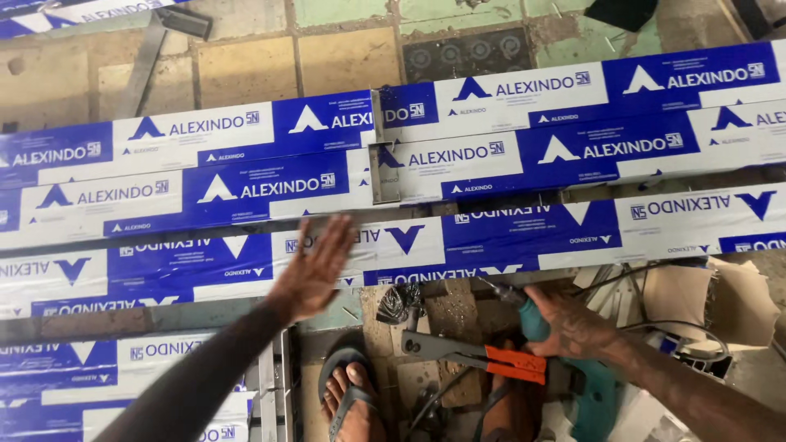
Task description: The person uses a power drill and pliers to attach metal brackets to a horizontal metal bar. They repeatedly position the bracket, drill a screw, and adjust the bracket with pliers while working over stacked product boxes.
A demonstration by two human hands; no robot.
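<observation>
The left hand (315, 270) was flat, fingers spread wide, palm pressed on the nearest aluminium profile (458, 241), a long bar in blue-and-white protective film running straight across the view. Over on the other side, the right hand (573, 327) was wrapped tight round a teal power drill (565, 360), its bit (494, 288) angled up at that same bar's near edge. Just beside the drill lay a hand riveter (475, 356) with orange grips, between the drill and a sandalled foot (352, 401) on the floor. A dark cable (655, 327) trailed off to the right near the wrist. Beyond the pressed bar, two more film-wrapped profiles (188, 164) met end to end at a joint (377, 155), lying side by side with it. More wrapped lengths (98, 368) sat below the left forearm, and worn floor tiles (246, 69) showed at the far side.
</observation>
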